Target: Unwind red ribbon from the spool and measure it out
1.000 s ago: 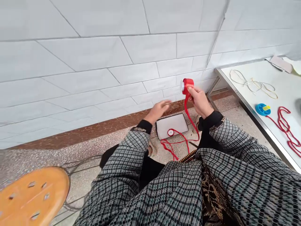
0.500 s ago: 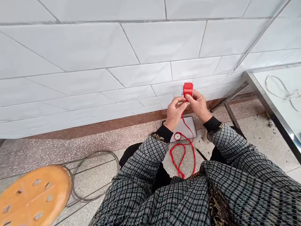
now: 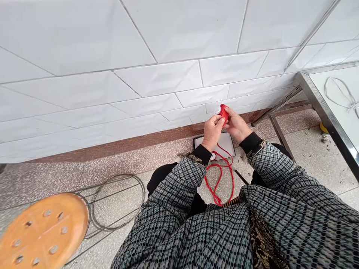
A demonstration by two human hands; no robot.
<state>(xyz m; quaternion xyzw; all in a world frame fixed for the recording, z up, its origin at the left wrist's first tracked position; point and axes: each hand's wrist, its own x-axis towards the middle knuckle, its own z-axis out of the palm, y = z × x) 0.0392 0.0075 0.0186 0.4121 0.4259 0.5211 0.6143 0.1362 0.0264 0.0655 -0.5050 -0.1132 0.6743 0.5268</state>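
Note:
A roll of red ribbon (image 3: pixel 223 111) on a white spool is held up in front of the tiled wall. My left hand (image 3: pixel 213 130) pinches the ribbon at the roll's near side, thumb and fingers together. Around the roll's right side curl the fingers of my right hand (image 3: pixel 237 125). A red cord (image 3: pixel 232 179) lies in loops on the floor between my knees and runs up under my hands; where it ends is hidden. Below, a small white disc (image 3: pixel 212 156) sits on a white, dark-edged tray (image 3: pixel 230 144), partly covered by my left wrist.
An orange stool (image 3: pixel 42 235) with holes in its seat stands at lower left, beside a wire frame (image 3: pixel 120 201). To the right is a metal-edged table (image 3: pixel 322 102) with a coil of thin wire (image 3: pixel 340 95) on it. A dark stick (image 3: pixel 241 176) lies on the floor.
The ribbon roll has tilted, and its white end now shows at the upper left. Both hands have come slightly lower, and the right hand has turned around the roll. The view has shifted a little.

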